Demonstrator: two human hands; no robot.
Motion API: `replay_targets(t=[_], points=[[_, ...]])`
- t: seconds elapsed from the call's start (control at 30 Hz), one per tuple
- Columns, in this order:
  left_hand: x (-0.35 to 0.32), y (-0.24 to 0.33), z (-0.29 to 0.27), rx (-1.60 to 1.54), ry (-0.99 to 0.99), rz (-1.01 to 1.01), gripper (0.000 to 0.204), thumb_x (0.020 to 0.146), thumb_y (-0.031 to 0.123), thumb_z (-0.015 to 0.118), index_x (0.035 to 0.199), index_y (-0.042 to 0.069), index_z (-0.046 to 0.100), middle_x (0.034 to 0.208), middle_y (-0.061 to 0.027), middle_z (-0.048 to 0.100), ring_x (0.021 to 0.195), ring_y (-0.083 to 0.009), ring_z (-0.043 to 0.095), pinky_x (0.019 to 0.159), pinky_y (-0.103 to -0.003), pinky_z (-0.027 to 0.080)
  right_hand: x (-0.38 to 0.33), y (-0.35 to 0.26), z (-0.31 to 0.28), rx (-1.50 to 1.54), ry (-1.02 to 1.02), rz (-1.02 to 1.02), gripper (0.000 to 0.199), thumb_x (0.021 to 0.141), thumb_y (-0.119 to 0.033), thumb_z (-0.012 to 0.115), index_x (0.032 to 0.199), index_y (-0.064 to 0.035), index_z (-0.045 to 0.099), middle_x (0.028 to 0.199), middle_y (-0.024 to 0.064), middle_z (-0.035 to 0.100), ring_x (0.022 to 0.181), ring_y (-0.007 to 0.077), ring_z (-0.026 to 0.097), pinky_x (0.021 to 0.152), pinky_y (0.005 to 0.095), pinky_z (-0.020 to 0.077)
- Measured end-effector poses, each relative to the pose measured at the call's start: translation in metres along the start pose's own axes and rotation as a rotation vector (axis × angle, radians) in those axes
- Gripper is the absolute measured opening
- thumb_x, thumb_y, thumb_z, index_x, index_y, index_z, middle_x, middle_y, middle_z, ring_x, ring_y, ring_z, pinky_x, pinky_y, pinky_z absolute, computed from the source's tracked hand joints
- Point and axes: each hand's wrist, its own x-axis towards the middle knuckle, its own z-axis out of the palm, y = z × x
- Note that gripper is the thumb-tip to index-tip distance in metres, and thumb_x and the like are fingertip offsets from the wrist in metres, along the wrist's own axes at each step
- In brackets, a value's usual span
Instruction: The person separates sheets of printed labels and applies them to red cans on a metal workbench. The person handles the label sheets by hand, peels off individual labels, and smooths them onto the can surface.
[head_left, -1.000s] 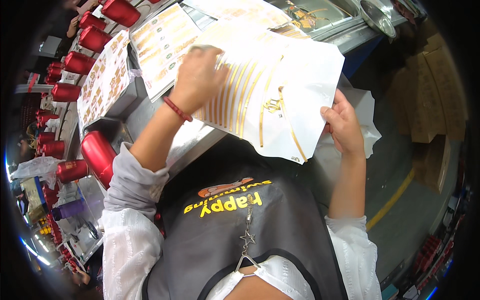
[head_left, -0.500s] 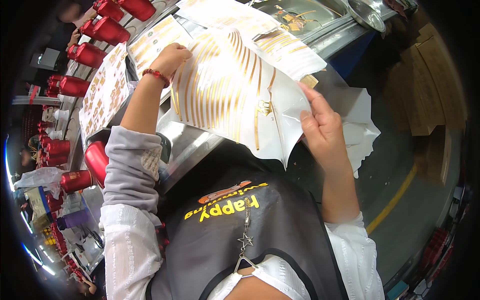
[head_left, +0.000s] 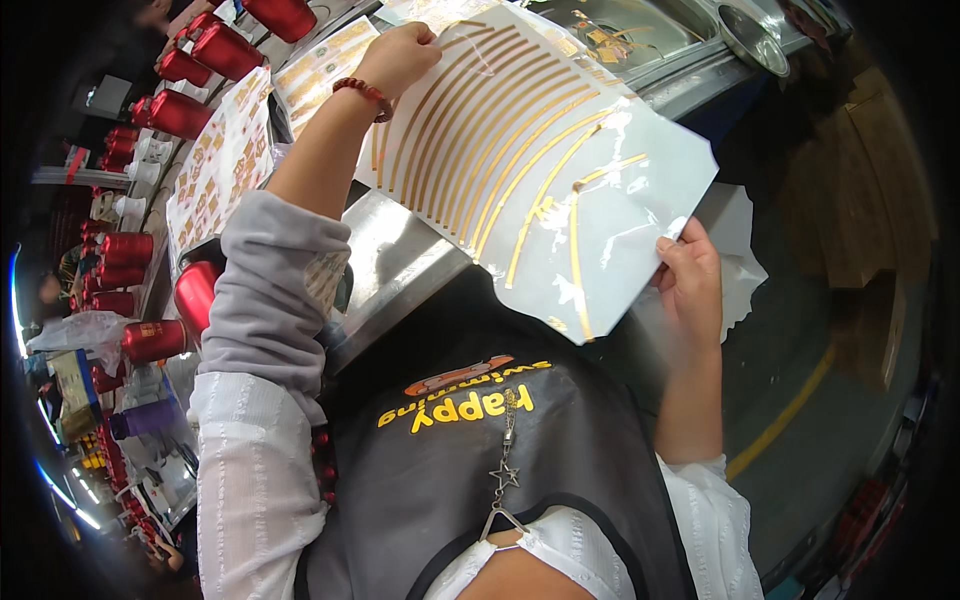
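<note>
A glossy white sheet of decals [head_left: 660, 190] with long gold stripes is stretched between my two hands. My left hand [head_left: 398, 60] pinches its far left edge. At the near right corner, my right hand [head_left: 692, 280] grips the sheet between thumb and fingers. The stripes curve and fan out across the sheet, with light glaring off its right part. Below it shows the metal worktop [head_left: 400, 255]. Left of my left hand lie a sheet with gold prints [head_left: 325, 72] and another with small gold and red decals [head_left: 228, 160].
Red metal canisters [head_left: 180, 113] line the left side, one red vessel [head_left: 197, 295] close by my left forearm. A water-filled metal basin [head_left: 655, 35] with gold scraps is at the far right, beside a metal bowl [head_left: 752, 40]. Cardboard [head_left: 865, 170] stands to the right.
The sheet has turned and flattened out, its right part swinging rightward. My left hand has moved up and right; my right hand has shifted right and down, still gripping the edge.
</note>
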Motion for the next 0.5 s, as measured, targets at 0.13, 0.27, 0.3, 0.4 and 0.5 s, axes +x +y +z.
replay_targets(t=[0.13,0.27,0.3,0.4,0.5], points=[[-0.011,0.012,0.021,0.269,0.095,0.057,0.043,0.084,0.027,0.061,0.121,0.006,0.062,0.113,-0.0181,0.067,0.109,-0.0324,0.063,0.090,-0.041,0.050,-0.012,-0.006,-0.016,-0.125,0.076,0.048,0.032,0.096,-0.009,0.052,0.124,0.0056,0.054,0.103,0.0128,0.069,0.081,0.0134,0.069,0.063,0.0256,0.0583],[-0.062,0.058,0.030,0.462,0.336,0.285,0.043,0.087,0.027,0.065,0.126,0.013,0.059,0.121,-0.0188,0.061,0.111,-0.0391,0.058,0.095,-0.045,0.048,-0.040,-0.014,-0.029,-0.165,0.093,0.048,0.031,0.097,-0.012,0.052,0.122,0.0047,0.055,0.097,0.0105,0.070,0.076,0.0126,0.069,0.057,0.0245,0.0565],[-0.072,0.072,0.030,0.489,0.358,0.356,0.040,0.087,0.026,0.066,0.124,0.014,0.060,0.119,-0.0189,0.061,0.109,-0.0401,0.057,0.095,-0.044,0.047,-0.040,-0.013,-0.030,-0.158,0.110,0.040,0.031,0.096,-0.012,0.052,0.122,0.0046,0.055,0.097,0.0108,0.070,0.076,0.0129,0.069,0.057,0.0247,0.0565],[-0.099,0.055,0.033,0.505,0.320,0.353,0.032,0.088,0.029,0.065,0.117,0.017,0.068,0.112,-0.0172,0.063,0.107,-0.0388,0.056,0.094,-0.045,0.046,-0.050,0.003,-0.027,-0.114,0.109,0.029,0.031,0.096,-0.012,0.053,0.122,0.0046,0.054,0.098,0.0117,0.069,0.077,0.0137,0.069,0.056,0.0253,0.0566],[-0.076,0.013,0.020,0.397,0.295,0.113,0.028,0.088,0.027,0.061,0.110,0.012,0.073,0.110,-0.0170,0.066,0.107,-0.0351,0.059,0.095,-0.042,0.047,-0.035,0.016,-0.024,-0.062,0.108,0.000,0.031,0.095,-0.012,0.053,0.122,0.0047,0.053,0.101,0.0131,0.068,0.077,0.0144,0.069,0.057,0.0258,0.0572]])
